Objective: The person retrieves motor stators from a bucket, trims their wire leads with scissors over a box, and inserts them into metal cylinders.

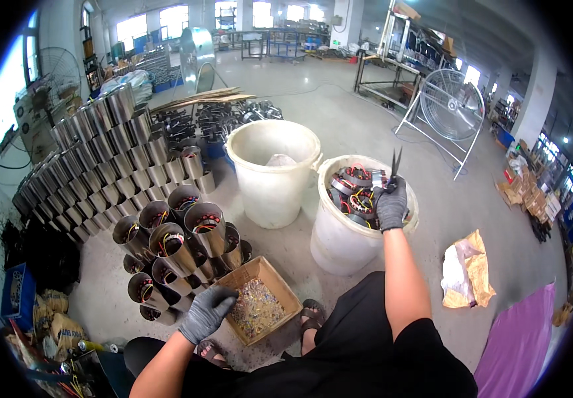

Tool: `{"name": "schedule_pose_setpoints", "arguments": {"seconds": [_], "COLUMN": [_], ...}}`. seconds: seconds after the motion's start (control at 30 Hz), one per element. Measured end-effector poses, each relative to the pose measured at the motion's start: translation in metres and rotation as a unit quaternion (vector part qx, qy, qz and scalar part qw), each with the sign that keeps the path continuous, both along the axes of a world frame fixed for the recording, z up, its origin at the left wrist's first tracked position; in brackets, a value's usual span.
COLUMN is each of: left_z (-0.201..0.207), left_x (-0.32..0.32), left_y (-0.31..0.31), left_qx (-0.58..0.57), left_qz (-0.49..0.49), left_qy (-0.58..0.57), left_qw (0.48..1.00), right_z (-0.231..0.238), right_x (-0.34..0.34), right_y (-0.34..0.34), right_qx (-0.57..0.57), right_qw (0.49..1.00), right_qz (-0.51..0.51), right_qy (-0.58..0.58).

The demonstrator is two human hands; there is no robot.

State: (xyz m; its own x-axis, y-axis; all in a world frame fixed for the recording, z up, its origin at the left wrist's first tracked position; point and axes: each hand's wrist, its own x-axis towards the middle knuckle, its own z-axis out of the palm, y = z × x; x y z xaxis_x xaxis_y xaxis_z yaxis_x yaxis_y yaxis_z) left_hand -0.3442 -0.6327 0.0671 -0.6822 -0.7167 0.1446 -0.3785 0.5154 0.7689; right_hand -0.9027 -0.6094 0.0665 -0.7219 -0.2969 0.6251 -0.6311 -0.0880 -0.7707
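My right hand [391,204], in a grey glove, is closed round a pair of dark scissors [396,162] with the blades pointing up. It reaches over a white plastic barrel [339,251] filled with motor stators [358,192] that have red, yellow and black wires. A small silvery piece [377,178] shows beside its fingers; whether it is held is unclear. My left hand [207,314], also gloved, hovers at the left edge of a shallow tan box [286,285] with small coloured scraps inside. Its fingers are loosely extended, with nothing visible in them.
Metal cylinders with wired stators inside [170,245] stand stacked at left, before a larger stack of bare cylinders [94,159]. A second white barrel [273,192] stands ahead. A floor fan [452,104], a torn paper sack [469,272] and purple cloth [518,338] are at right.
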Motion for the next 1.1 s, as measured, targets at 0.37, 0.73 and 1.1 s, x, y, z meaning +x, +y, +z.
{"name": "schedule_pose_setpoints", "arguments": {"seconds": [0.37,0.73,1.1], "left_z": [-0.047,-0.014,-0.072], "left_x": [-0.014,0.013,0.014], "left_y": [0.001,0.020,0.005], "left_qx": [0.445,0.536,0.488], "left_qz": [-0.016,0.026,0.232], "left_qy": [0.369,0.545,0.499], "left_qw": [0.816,0.644,0.678], "right_z": [0.094,-0.037,-0.099], "right_x": [0.312,0.354,0.358], "right_y": [0.022,-0.013,-0.016], "right_qx": [0.010,0.077,0.272], "right_qw": [0.758,0.501,0.650], "right_qz": [0.574,0.644,0.527], "right_qy": [-0.311,-0.573,-0.476]}}
